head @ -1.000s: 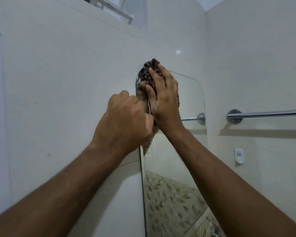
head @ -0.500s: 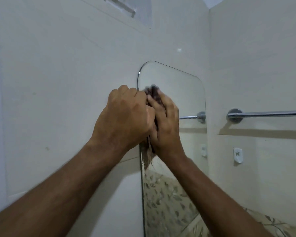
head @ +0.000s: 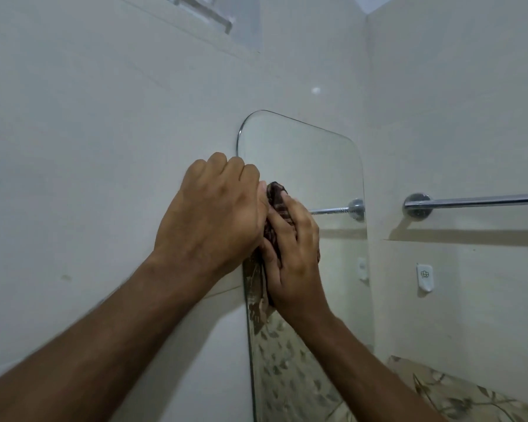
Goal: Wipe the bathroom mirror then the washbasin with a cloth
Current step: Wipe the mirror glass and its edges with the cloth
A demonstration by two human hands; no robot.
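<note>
Pale tiled wall, mirror mounted beside towel rail, right hand pressed dark cloth flat on glass, fingers together, left hand curled at mirror's left edge.

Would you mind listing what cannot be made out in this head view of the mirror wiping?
- Washbasin: not in view, below the bottom edge.
- Cloth: mostly hidden between the left hand and right hand.
- Mirror: lower part cut off by the bottom edge.
- Towel rail: runs off the right edge.
- Wall hook: emblem too small to read.
</note>
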